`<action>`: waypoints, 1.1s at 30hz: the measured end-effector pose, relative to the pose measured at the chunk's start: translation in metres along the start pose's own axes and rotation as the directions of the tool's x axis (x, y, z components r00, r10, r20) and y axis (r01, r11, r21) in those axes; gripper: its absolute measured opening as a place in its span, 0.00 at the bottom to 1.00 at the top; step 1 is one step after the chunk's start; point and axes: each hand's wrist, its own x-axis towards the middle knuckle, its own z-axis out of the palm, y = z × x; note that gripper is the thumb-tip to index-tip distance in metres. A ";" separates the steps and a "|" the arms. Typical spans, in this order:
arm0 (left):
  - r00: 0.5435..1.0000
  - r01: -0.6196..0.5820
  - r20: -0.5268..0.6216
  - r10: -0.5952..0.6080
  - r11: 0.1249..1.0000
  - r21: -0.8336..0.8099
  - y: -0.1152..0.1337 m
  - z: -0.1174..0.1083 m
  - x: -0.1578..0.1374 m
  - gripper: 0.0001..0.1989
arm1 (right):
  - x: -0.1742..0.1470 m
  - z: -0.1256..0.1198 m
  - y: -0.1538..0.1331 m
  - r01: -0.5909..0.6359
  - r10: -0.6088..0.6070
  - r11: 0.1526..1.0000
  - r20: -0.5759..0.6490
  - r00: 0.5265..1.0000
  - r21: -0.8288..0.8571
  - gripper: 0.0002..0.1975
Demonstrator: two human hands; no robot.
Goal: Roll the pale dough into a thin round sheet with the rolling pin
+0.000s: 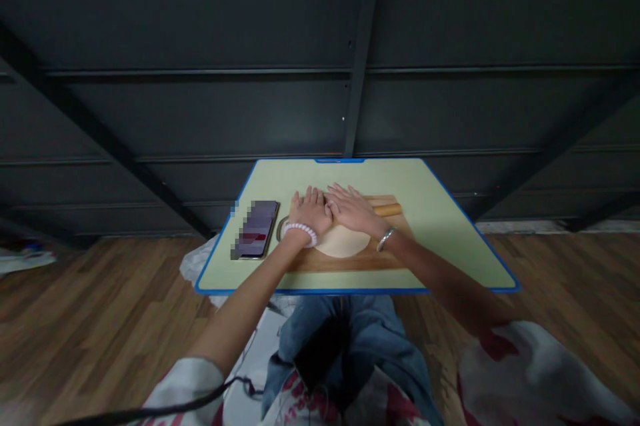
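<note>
On a wooden board [395,259] lies a thin, pale round of rolled dough [345,244]. A wooden rolling pin [388,210] crosses the board beyond it, its right end showing and the rest mostly covered by my hands. My left hand [314,211] lies palm down over the pin's left part, fingers stretched forward. Beside it, my right hand [354,207] rests flat over the pin's middle, fingers out and pointing forward-left. The two hands touch or nearly touch at the thumbs. Neither hand wraps round the pin.
The board sits on a small pale-green table [440,239] with a blue edge. A phone [257,229] lies left of my left hand, near a curved metal piece [281,229]. A dark panelled wall [250,113] stands behind. A black cable [200,401] runs by my left sleeve.
</note>
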 end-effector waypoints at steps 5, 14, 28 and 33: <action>0.993 -0.066 -0.098 0.071 0.997 0.050 0.014 -0.003 -0.039 0.28 | -0.029 0.005 -0.005 0.122 -0.121 0.993 -0.055 0.991 0.010 0.25; 0.974 -0.143 -0.182 0.138 0.990 -0.013 0.045 -0.001 -0.109 0.29 | -0.083 -0.005 -0.010 0.297 -0.295 0.933 -0.044 0.955 0.203 0.23; 0.966 -0.037 -0.255 0.045 0.999 0.034 0.062 0.001 -0.148 0.25 | -0.078 -0.006 -0.019 0.364 -0.356 0.901 -0.080 0.931 0.234 0.22; 0.965 0.013 -0.262 -0.004 0.999 0.032 0.051 0.007 -0.136 0.26 | -0.059 -0.013 -0.025 0.364 -0.355 0.914 -0.084 0.931 0.178 0.21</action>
